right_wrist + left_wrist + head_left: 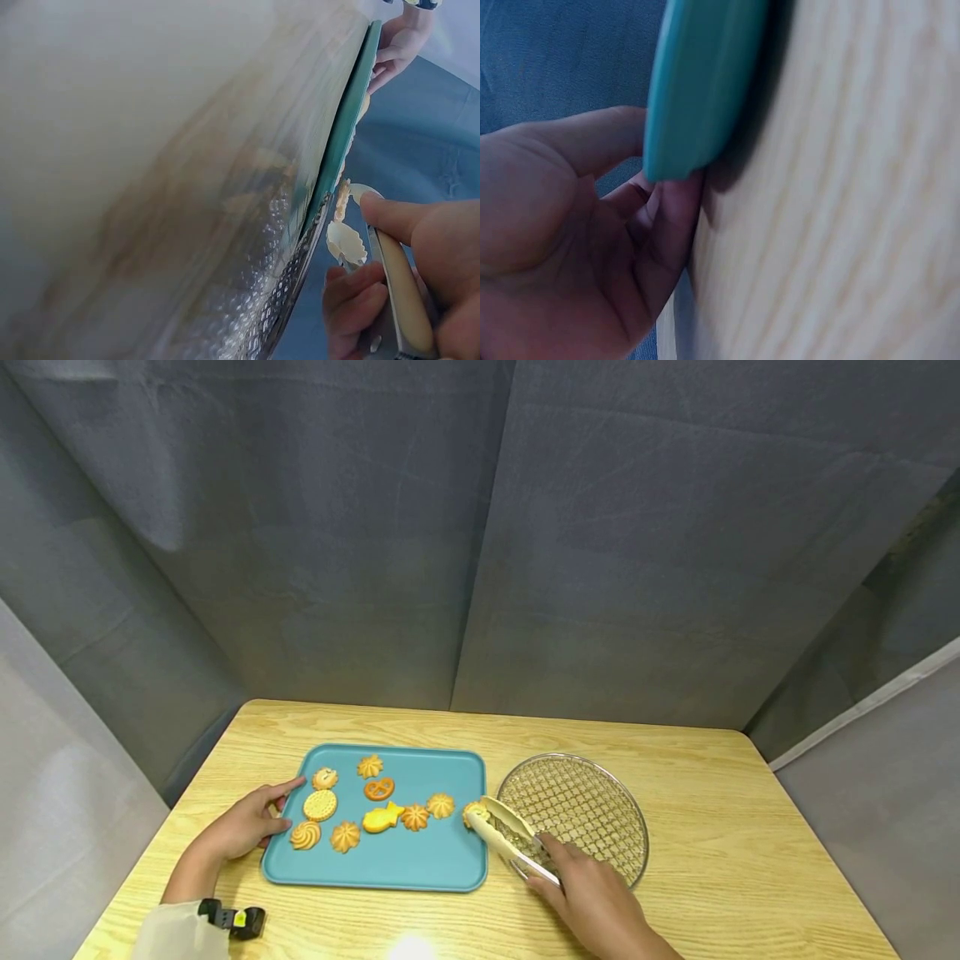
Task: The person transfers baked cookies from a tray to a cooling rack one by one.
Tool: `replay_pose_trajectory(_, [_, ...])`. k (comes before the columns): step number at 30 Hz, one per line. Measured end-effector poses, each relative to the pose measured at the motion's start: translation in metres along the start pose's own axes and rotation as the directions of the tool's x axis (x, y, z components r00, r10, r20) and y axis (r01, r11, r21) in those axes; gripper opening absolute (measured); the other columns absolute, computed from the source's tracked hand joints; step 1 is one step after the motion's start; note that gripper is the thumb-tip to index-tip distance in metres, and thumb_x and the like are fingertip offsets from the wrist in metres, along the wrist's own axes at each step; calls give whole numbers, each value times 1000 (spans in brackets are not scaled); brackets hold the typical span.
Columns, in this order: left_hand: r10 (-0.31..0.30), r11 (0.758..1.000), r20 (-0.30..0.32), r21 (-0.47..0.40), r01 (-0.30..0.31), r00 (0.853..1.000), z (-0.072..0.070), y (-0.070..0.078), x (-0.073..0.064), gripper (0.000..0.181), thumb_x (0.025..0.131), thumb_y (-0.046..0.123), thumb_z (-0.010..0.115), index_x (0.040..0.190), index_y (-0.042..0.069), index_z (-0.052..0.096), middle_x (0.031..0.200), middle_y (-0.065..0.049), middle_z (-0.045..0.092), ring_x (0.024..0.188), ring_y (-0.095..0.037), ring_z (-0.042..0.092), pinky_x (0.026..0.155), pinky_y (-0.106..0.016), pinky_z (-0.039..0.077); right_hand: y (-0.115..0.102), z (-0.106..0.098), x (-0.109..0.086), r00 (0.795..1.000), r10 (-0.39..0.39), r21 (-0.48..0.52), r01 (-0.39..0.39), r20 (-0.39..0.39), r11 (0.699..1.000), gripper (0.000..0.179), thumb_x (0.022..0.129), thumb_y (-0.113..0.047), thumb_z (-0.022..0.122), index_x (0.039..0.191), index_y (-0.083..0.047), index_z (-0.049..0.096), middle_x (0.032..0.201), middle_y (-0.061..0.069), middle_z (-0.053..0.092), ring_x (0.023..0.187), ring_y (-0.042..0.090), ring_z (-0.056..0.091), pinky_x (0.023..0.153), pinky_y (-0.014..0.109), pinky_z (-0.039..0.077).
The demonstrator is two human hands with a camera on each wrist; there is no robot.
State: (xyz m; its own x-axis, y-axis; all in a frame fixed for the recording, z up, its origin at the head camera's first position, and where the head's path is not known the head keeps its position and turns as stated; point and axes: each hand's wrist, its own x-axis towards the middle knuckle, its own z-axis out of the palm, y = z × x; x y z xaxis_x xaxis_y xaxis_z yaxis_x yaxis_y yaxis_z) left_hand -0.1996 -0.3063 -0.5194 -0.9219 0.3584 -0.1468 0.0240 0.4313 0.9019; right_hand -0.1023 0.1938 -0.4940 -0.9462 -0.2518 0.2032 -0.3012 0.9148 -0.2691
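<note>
Tray (420, 870): plain teal | fish-shaped cookie (381, 818): bright yellow | pretzel (379, 789): orange-brown | round left cookie (320, 805): pale gold, dotted | tongs (495, 841): cream and silver | rack (581, 802): silver diamond mesh | table (712, 843): pale yellow wood grain | far curtain (675, 568): dark grey | sleeve (180, 933): cream | wristband (221, 916): black with yellow patch

Grey curtains (337, 568) hang behind the wooden table (720, 827); paler cloth (60, 793) flanks both sides.
</note>
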Motion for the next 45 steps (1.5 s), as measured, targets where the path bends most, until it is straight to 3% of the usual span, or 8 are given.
replay_pose_trajectory(8, [-11, 1000, -4, 1, 11, 1000, 0, -1, 0, 70, 97, -11, 59, 159, -9, 26, 99, -16, 35, 50, -8, 33, 49, -23, 38, 7, -2, 2, 999, 34, 11, -34, 13, 999, 62, 91, -43, 77, 141, -10, 62, 124, 18, 71, 97, 40, 73, 80, 55, 58])
replay_pose_trajectory(18, [-13, 1000, -20, 12, 13, 1000, 2, 1, 0, 70, 96, -11, 59, 159, -9, 28, 100, -17, 35, 50, -8, 33, 49, -24, 38, 15, -5, 6, 999, 35, 12, -35, 1, 999, 59, 91, -41, 78, 138, -8, 63, 114, 17, 74, 81, 31, 74, 69, 48, 60])
replay_pose_trajectory(26, [-5, 1000, -24, 20, 6, 1000, 2, 2, -1, 69, 97, -11, 59, 159, -9, 28, 99, -17, 35, 50, -8, 33, 48, -24, 39, 25, -9, 10, 999, 32, 21, -32, -3, 999, 60, 92, -39, 78, 139, -5, 62, 121, 22, 71, 88, 37, 75, 76, 51, 60])
replay_pose_trajectory(28, [-6, 1000, -21, 17, 7, 1000, 1, 2, -1, 69, 97, -11, 58, 159, -9, 28, 99, -17, 35, 50, -7, 33, 49, -24, 38, 27, -10, 11, 999, 33, 18, -33, -9, 999, 61, 92, -39, 78, 139, -5, 62, 120, 22, 72, 84, 35, 75, 73, 49, 60])
replay_pose_trajectory(36, [-10, 1000, -21, 24, 11, 1000, 1, 2, -1, 69, 97, -10, 59, 159, -8, 28, 99, -17, 36, 50, -8, 34, 49, -24, 39, 35, -11, 13, 998, 40, 16, -39, -40, 999, 60, 92, -38, 78, 139, -3, 62, 123, 23, 70, 91, 41, 74, 74, 52, 60])
replay_pose_trajectory(45, [-6, 1000, -19, 27, 6, 1000, 1, 2, -1, 69, 97, -10, 59, 159, -8, 28, 99, -17, 37, 50, -8, 34, 49, -24, 39, 42, -11, 13, 996, 85, 11, -84, -8, 996, 64, 93, -41, 76, 142, -4, 60, 126, 25, 69, 93, 43, 73, 73, 54, 60])
